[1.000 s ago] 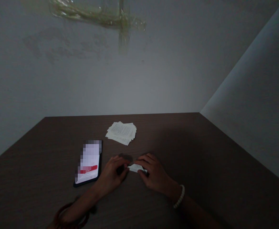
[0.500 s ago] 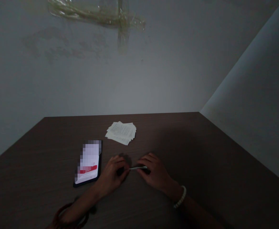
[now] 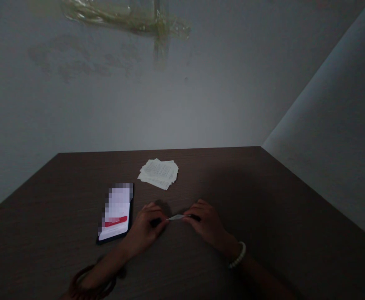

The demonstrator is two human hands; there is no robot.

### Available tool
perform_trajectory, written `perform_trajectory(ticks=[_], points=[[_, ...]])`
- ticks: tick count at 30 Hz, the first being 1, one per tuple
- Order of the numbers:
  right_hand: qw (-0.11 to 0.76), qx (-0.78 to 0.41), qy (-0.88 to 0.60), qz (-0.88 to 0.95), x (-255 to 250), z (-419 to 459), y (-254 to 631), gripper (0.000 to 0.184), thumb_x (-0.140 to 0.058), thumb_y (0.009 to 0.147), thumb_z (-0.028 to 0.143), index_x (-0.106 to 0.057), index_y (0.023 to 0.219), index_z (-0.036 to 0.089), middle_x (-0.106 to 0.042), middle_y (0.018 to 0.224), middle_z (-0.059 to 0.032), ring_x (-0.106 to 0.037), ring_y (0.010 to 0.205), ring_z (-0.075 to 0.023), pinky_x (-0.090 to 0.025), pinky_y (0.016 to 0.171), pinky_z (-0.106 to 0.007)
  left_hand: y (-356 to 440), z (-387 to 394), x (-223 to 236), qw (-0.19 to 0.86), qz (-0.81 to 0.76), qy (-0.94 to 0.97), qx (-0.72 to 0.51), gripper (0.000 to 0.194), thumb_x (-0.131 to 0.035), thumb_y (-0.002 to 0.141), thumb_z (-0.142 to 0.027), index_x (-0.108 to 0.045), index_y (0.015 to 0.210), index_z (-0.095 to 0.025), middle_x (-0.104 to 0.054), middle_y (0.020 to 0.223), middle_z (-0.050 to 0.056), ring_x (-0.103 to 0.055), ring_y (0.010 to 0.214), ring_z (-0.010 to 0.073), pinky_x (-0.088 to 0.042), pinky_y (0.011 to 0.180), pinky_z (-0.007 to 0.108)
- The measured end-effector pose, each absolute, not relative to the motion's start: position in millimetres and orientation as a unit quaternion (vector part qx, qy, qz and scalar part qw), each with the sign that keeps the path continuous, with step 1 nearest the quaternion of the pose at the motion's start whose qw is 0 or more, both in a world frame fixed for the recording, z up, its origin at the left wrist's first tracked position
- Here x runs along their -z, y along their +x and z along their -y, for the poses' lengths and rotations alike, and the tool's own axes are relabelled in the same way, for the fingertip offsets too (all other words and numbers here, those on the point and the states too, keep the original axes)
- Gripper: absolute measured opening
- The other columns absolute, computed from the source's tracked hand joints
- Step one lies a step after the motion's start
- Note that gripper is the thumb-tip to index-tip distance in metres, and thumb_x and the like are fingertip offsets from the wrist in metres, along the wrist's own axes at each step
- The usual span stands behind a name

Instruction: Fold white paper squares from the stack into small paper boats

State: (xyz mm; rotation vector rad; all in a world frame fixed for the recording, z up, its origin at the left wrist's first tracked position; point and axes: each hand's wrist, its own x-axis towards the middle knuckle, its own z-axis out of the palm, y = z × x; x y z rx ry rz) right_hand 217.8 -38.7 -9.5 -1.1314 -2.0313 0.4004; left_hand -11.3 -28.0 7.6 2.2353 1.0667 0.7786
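A small folded-looking piece of white paper (image 3: 176,217) is stretched between my two hands, just above the table. My left hand (image 3: 149,223) pinches its left end between thumb and fingertips. On the other end, the thumb and fingers of my right hand (image 3: 205,221) are closed. Beyond my hands lies a loose pile of printed paper slips (image 3: 159,173), untouched. The fingers hide both ends of the paper.
A phone (image 3: 115,214) with a lit, partly blurred screen lies left of my left hand. The brown wooden table (image 3: 232,166) meets a grey wall (image 3: 216,104) at its far edge. Clear tape (image 3: 132,23) is stuck on the wall.
My right hand has shifted slightly to the right and its grip sits nearer the paper's end. More of the paper's flat face shows between the hands.
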Motion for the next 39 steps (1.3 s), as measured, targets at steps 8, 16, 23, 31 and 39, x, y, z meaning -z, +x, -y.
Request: perform_trajectory(ticks=[8,16,23,31,39], points=[[0.366,-0.204,-0.468,0.778,8.2,38.4,221.5,0.006,-0.07,0.081,0.017,-0.073,0.08,0.022,-0.073,0.076,0.0004,-0.061,0.071,-0.015,-0.045,0.07,-0.028,-10.1,27.7,-12.5,0.263,-0.408,0.831,-0.271,0.025,-0.048,0.093,-0.027,-0.068,0.08,-0.019,-0.066,0.081,0.003,-0.057,0.081,0.0195,-0.041,0.081,0.037],[0.348,-0.219,-0.507,0.758,3.5,41.8,220.3,0.027,-0.071,0.074,0.014,-0.071,0.099,0.024,-0.069,0.071,0.0011,-0.058,0.065,-0.0147,-0.045,0.063,-0.027,-12.0,24.9,-5.5,0.249,-0.434,0.818,-0.284,0.019,-0.055,0.089,-0.025,-0.067,0.075,-0.019,-0.067,0.079,0.003,-0.058,0.081,0.02,-0.041,0.079,0.035],[0.373,-0.178,-0.468,0.781,-2.1,45.7,216.6,0.039,-0.072,0.076,0.024,-0.061,0.114,0.021,-0.068,0.089,-0.003,-0.06,0.08,-0.0183,-0.046,0.079,-0.034,-10.6,28.7,-9.8,0.258,-0.4,0.844,-0.246,0.017,-0.056,0.089,-0.023,-0.067,0.076,-0.02,-0.065,0.081,0.002,-0.056,0.084,0.0204,-0.039,0.084,0.038],[0.329,-0.244,-0.496,0.766,3.0,47.1,204.7,0.021,-0.071,0.075,0.015,-0.067,0.095,0.022,-0.059,0.073,0.0018,-0.054,0.067,-0.013,-0.042,0.065,-0.024,-9.7,27.4,-2.7,0.226,-0.395,0.852,-0.259,0.018,-0.052,0.088,-0.018,-0.066,0.077,-0.019,-0.064,0.08,0.003,-0.055,0.082,0.0196,-0.04,0.081,0.036],[0.317,-0.191,-0.468,0.803,-6.7,50.6,201.4,0.02,-0.065,0.076,0.012,-0.063,0.094,0.02,-0.06,0.091,-0.0026,-0.053,0.09,-0.0183,-0.042,0.081,-0.03,-7.7,25.0,-3.5,0.205,-0.409,0.852,-0.256,0.015,-0.057,0.084,-0.017,-0.063,0.071,-0.019,-0.062,0.074,0.002,-0.054,0.077,0.019,-0.04,0.078,0.035]])
